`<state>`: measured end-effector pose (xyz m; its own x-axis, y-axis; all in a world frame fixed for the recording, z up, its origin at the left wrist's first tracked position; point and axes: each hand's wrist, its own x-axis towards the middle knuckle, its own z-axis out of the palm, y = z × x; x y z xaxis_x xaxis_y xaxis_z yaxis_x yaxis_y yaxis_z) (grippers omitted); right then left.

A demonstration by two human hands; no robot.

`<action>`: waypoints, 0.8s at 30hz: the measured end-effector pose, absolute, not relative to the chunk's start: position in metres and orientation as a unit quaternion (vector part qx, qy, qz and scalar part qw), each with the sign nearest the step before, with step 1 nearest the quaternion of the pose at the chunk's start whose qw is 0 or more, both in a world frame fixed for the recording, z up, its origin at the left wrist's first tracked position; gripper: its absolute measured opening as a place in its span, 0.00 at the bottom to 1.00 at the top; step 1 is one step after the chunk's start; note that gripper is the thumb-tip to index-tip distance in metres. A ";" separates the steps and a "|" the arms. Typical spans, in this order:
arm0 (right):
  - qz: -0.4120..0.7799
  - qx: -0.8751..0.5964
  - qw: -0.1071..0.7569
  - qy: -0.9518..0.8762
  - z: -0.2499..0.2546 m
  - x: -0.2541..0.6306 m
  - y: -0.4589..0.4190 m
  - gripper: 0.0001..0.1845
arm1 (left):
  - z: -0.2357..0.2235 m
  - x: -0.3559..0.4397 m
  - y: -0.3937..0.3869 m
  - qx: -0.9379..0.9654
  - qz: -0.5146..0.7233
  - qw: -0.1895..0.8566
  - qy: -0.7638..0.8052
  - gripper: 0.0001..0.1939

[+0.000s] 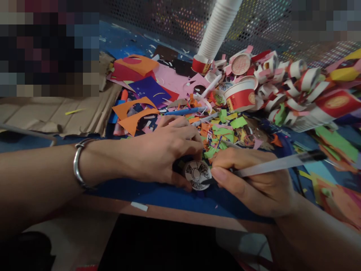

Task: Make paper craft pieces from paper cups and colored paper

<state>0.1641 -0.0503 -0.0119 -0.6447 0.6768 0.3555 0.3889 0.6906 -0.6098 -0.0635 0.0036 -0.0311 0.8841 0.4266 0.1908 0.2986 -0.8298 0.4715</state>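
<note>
A small round white disc (pixel 196 175) with black pen markings around an inner circle lies near the front edge of the blue table. My left hand (pixel 176 145) curls over its left side, thumb and fingers gripping the rim. In my right hand (pixel 254 180) is a pen (pixel 278 164) with a clear barrel and black end, held in a writing grip. The pen's dark tip (pixel 207 181) meets the disc's lower right part. A silver bracelet circles my left wrist.
Paper scraps (pixel 222 131) in green and orange pile up behind my hands. Cut red-and-white paper cups (pixel 241 96) crowd the back right, below a tall stack of cups (pixel 220 28). Corrugated cardboard (pixel 84 116) lies at left, beside orange cut-out paper (pixel 138 113). A perforated metal screen (pixel 262 30) stands behind.
</note>
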 end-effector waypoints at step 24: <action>0.193 -0.299 0.294 -0.887 -0.014 0.162 -0.052 0.07 | -0.028 -0.062 0.003 0.947 0.132 0.223 0.192 0.17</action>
<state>0.1625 -0.0521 -0.0143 -0.6474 0.6445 0.4067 0.4176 0.7465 -0.5181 -0.0620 0.0026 -0.0281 0.8914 0.4223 0.1646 0.3044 -0.8269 0.4729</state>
